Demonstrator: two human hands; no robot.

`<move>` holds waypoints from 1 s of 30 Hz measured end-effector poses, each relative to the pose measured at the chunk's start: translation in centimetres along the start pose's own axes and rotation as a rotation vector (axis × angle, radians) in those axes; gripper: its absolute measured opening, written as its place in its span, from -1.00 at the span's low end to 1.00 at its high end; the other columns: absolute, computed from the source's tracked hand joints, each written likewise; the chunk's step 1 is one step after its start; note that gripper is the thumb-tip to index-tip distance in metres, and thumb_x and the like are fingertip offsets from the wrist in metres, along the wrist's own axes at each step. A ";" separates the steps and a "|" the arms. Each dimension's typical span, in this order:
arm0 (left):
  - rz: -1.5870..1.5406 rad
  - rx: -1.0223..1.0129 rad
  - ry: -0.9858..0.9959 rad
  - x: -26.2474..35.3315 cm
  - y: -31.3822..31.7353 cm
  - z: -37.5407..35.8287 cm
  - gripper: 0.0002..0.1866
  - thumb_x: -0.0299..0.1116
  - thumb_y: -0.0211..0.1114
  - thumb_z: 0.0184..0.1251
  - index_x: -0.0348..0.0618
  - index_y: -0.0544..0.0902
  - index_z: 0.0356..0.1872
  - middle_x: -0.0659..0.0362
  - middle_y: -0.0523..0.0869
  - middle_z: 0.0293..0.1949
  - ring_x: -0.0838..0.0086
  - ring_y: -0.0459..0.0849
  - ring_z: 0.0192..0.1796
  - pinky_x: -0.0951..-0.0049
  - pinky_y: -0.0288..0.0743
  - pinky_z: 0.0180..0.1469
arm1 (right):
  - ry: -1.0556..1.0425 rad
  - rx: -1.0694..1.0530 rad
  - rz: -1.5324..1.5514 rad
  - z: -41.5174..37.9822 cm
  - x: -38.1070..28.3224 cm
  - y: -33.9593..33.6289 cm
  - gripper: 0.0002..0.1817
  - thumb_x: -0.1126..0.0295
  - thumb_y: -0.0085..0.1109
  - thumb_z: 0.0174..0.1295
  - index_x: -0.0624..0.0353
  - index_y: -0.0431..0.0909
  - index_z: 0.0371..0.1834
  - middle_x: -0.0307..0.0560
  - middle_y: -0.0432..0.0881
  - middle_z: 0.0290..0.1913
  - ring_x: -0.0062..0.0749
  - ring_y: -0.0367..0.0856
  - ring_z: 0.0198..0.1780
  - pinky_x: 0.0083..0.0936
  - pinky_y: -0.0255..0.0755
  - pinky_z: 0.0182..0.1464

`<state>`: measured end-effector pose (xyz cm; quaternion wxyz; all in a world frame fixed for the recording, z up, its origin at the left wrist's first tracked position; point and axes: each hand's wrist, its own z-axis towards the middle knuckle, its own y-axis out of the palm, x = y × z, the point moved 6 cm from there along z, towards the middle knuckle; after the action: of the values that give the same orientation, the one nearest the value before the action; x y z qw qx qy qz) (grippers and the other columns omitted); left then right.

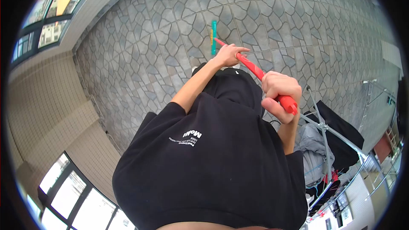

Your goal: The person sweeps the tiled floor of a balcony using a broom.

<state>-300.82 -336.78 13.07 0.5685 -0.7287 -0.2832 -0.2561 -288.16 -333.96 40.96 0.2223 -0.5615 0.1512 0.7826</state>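
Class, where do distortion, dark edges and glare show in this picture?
Head view: floor seams bow, and the red handle looks thickest at its near end; head view: black corners frame the image; head view: lower-left windows glare white.

In front of the person [213, 166] I'm watching, the stone-patterned floor [298, 30] leaves room either side of a green tool head [214, 26]. A red pole [254, 67] bars the gap between right hand [281, 87] and left hand [229, 54]. A tiled wall [47, 93] bounds the floor's left edge; a clothes-laden metal rack [323, 127] crowds its right.
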 end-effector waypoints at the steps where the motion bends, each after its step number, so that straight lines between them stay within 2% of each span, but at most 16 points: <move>1: 0.013 0.014 0.047 0.3 0.1 0.5 -0.64 -0.04 0.22 0.27 0.18 0.65 0.05 -0.03 0.65 -0.39 0.10 0.62 -0.20 0.11 0.49 -0.13 | 0.027 0.021 -0.016 -0.9 -0.1 -1.1 -0.68 0.28 0.27 -0.08 0.17 0.35 -0.74 -0.19 0.35 -0.71 -0.31 0.35 -0.62 -0.41 0.31 -0.38; 2: 0.020 -0.010 0.066 0.2 0.3 0.5 -0.64 -0.04 0.22 0.27 0.18 0.65 0.05 -0.03 0.65 -0.39 0.10 0.62 -0.20 0.11 0.49 -0.13 | 0.029 0.052 -0.022 -1.6 0.0 -1.9 -0.68 0.28 0.27 -0.08 0.17 0.35 -0.74 -0.19 0.35 -0.71 -0.31 0.35 -0.62 -0.41 0.31 -0.38; 4: 0.087 -0.056 -0.104 -0.5 -1.1 0.2 -0.67 -0.11 0.24 0.21 0.22 0.66 0.02 0.01 0.70 -0.32 0.12 0.62 -0.10 0.12 0.50 -0.08 | 0.036 0.048 0.002 -2.3 1.1 -2.5 -0.70 0.32 0.29 -0.07 0.18 0.36 -0.71 -0.19 0.40 -0.66 -0.30 0.41 -0.55 -0.39 0.37 -0.32; 5: 0.104 -0.066 -0.130 -1.4 -1.2 -0.1 -0.67 -0.12 0.24 0.21 0.21 0.67 0.01 0.01 0.70 -0.31 0.11 0.63 -0.11 0.13 0.51 -0.09 | 0.049 0.021 0.005 -2.7 2.0 -2.2 -0.71 0.34 0.30 -0.03 0.19 0.38 -0.69 -0.19 0.44 -0.63 -0.31 0.44 -0.52 -0.37 0.40 -0.27; 7: 0.106 -0.106 -0.211 -5.3 -0.8 -0.3 -0.68 -0.15 0.25 0.20 0.17 0.67 -0.01 0.02 0.71 -0.30 0.11 0.65 -0.13 0.14 0.52 -0.11 | 0.100 -0.002 -0.002 -3.4 4.9 -1.2 -0.73 0.36 0.33 0.05 0.20 0.45 -0.64 -0.19 0.50 -0.60 -0.34 0.49 -0.48 -0.36 0.44 -0.20; 8: 0.076 -0.113 -0.317 -8.5 -0.5 -2.0 -0.69 -0.17 0.24 0.20 0.16 0.67 -0.02 0.03 0.71 -0.29 0.12 0.67 -0.15 0.16 0.53 -0.12 | 0.147 -0.046 0.021 -3.1 6.6 0.3 -0.74 0.36 0.34 0.09 0.20 0.48 -0.61 -0.18 0.54 -0.59 -0.36 0.51 -0.47 -0.36 0.46 -0.17; 10: 0.093 -0.032 -0.276 -10.8 -0.1 -2.8 -0.73 -0.22 0.23 0.21 0.13 0.70 -0.07 0.07 0.73 -0.25 0.16 0.70 -0.17 0.20 0.55 -0.14 | 0.158 -0.054 0.064 -2.9 7.8 0.8 -0.79 0.32 0.33 0.15 0.20 0.58 -0.49 -0.09 0.60 -0.52 -0.32 0.56 -0.43 -0.38 0.45 -0.17; 13: 0.044 -0.184 -0.258 -14.7 2.9 -4.2 -0.76 -0.31 0.20 0.20 0.07 0.72 -0.13 0.07 0.73 -0.21 0.20 0.71 -0.14 0.25 0.55 -0.13 | 0.252 -0.125 0.056 -4.3 9.9 2.0 -0.75 0.24 0.28 0.21 0.23 0.63 -0.30 -0.02 0.64 -0.39 -0.26 0.60 -0.33 -0.40 0.43 -0.23; 15: 0.060 -0.323 -0.314 -15.0 4.2 -4.1 -0.72 -0.32 0.23 0.14 -0.03 0.71 -0.11 0.03 0.73 -0.19 0.21 0.70 -0.11 0.30 0.54 -0.08 | 0.338 -0.080 0.086 -4.8 10.6 1.9 -0.72 0.20 0.23 0.26 0.23 0.62 -0.33 -0.04 0.63 -0.43 -0.32 0.58 -0.36 -0.42 0.42 -0.24; 16: -0.043 -0.327 -0.359 -14.7 4.8 -3.6 -0.68 -0.31 0.27 0.08 -0.06 0.71 -0.09 0.00 0.72 -0.17 0.19 0.70 -0.07 0.31 0.54 -0.05 | 0.369 -0.014 0.136 -4.6 10.7 1.1 -0.71 0.19 0.22 0.27 0.24 0.61 -0.34 -0.04 0.61 -0.45 -0.35 0.56 -0.39 -0.43 0.41 -0.26; 18: 0.004 -0.309 -0.200 -13.0 6.6 -1.2 -0.65 -0.30 0.31 0.03 -0.03 0.70 -0.08 -0.02 0.72 -0.15 0.16 0.69 -0.04 0.29 0.54 -0.01 | 0.367 0.065 0.121 -4.5 10.4 -1.4 -0.71 0.20 0.20 0.29 0.25 0.60 -0.36 -0.05 0.59 -0.47 -0.37 0.52 -0.42 -0.44 0.40 -0.27; 20: -0.060 -0.327 -0.249 -12.5 8.3 1.1 -0.64 -0.30 0.33 0.00 -0.03 0.71 -0.09 -0.05 0.71 -0.13 0.14 0.69 -0.03 0.26 0.53 0.02 | 0.367 0.129 0.102 -4.1 10.0 -4.5 -0.70 0.20 0.19 0.30 0.26 0.58 -0.37 -0.06 0.56 -0.50 -0.39 0.49 -0.44 -0.45 0.38 -0.29; 22: -0.096 -0.254 -0.291 -11.8 8.9 3.2 -0.61 -0.29 0.36 -0.04 -0.04 0.70 -0.08 -0.05 0.71 -0.13 0.12 0.68 -0.03 0.25 0.53 0.03 | 0.426 0.177 0.147 -4.2 10.2 -7.2 -0.72 0.24 0.15 0.32 0.27 0.56 -0.38 -0.09 0.53 -0.52 -0.42 0.43 -0.47 -0.46 0.35 -0.31; 23: -0.096 -0.259 -0.291 -11.5 9.0 4.1 -0.61 -0.29 0.36 -0.04 -0.04 0.70 -0.08 -0.05 0.71 -0.13 0.12 0.68 -0.03 0.25 0.53 0.03 | 0.418 0.186 0.169 -4.2 10.6 -8.3 -0.75 0.28 0.14 0.31 0.28 0.55 -0.39 -0.06 0.55 -0.51 -0.37 0.46 -0.47 -0.44 0.35 -0.31; 26: 0.014 -0.162 -0.230 -9.2 8.9 6.4 -0.57 -0.32 0.42 -0.12 0.07 0.71 -0.08 0.01 0.67 -0.18 0.14 0.68 -0.09 0.23 0.54 0.01 | 0.438 0.077 0.075 -4.6 12.4 -10.8 -0.77 0.31 0.16 0.29 0.28 0.55 -0.39 -0.03 0.57 -0.50 -0.31 0.49 -0.45 -0.41 0.35 -0.30; 30: -0.032 -0.130 -0.295 -6.6 9.4 11.6 -0.61 -0.47 0.31 0.00 0.15 0.71 -0.08 0.04 0.66 -0.18 0.20 0.64 -0.07 0.25 0.53 0.00 | 0.417 -0.070 0.018 -3.3 12.8 -16.7 -0.77 0.32 0.17 0.26 0.29 0.56 -0.42 0.00 0.58 -0.48 -0.20 0.51 -0.41 -0.35 0.36 -0.28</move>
<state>-298.28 -328.14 -0.54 0.4685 -0.7890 -0.3578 -0.1730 -280.33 -319.03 27.97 0.1597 -0.7175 0.1716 0.6560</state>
